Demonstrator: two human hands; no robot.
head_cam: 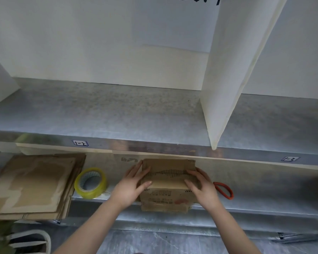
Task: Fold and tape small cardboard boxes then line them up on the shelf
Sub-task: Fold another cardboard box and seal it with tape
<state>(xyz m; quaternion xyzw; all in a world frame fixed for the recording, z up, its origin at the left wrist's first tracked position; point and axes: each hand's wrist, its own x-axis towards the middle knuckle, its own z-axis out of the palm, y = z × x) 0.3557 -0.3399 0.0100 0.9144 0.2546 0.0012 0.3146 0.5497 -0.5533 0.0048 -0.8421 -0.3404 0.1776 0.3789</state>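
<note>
The lower shelf (264, 191) carries the cardboard box (167, 189), located between the left grip (130, 187) and the right grip (205, 187). Outboard of the left grip: a tape roll (90, 182), then a flat cardboard stack (35, 182). Just outboard of the right grip: red-handled scissors (225, 189).

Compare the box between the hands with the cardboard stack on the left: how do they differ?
The box is folded up into shape; the cardboard stack lies flat. The left hand and right hand press on the box; nothing touches the cardboard stack. The box shows dark print on its near face; the cardboard stack's top sheet looks plain. Both are brown cardboard.
</note>
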